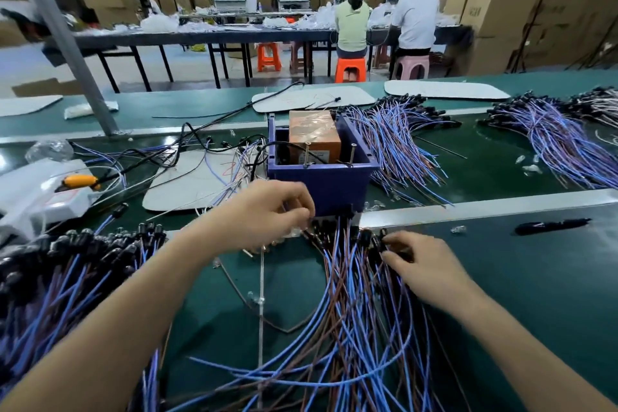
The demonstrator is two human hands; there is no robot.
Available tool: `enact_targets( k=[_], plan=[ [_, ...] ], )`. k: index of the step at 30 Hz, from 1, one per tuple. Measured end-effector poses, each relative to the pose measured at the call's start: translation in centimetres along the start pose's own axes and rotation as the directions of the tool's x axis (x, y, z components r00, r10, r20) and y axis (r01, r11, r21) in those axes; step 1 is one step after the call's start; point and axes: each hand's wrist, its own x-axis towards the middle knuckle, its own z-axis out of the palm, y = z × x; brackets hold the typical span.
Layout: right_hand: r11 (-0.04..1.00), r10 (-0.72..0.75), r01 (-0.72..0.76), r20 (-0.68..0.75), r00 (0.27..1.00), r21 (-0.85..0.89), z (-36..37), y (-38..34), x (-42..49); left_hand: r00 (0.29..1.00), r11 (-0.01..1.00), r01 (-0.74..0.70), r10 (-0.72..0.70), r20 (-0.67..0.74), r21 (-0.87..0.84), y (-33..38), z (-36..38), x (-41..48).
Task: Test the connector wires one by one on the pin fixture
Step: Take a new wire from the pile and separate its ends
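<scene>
Picks out the next wire to test.
Pinches a small part [305, 212], too blurred to name, with the left hand [267, 211] by the blue fixture box [321, 184]; nips a black connector [374, 239] atop the wire bundle [351, 304] on the worktop [518, 278] with the right hand [428, 264]. Next, likely calls for teasing one wire free.

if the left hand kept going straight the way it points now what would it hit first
Most likely the front wall of the blue bin, just beyond the left hand, which points up and to the right. Depth is unclear, so the black connector ends at the bin's foot could come first.
</scene>
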Motion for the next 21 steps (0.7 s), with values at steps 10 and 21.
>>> enact_targets(
  k=[10, 21],
  plan=[
    [0.812, -0.534, 0.567, 0.213, 0.818, -0.139, 4.3, -4.4, -2.7, 0.893, 0.755, -0.146, -0.176, 0.413, 0.639, 0.2, 3.3, -7.6],
    [0.817, -0.541, 0.556, 0.131, 0.831, -0.151, 6.6, -3.4, -2.7, 0.876, 0.993, 0.092, -0.118, 0.467, 0.078, 3.8, 5.9, -13.6]
  ],
)
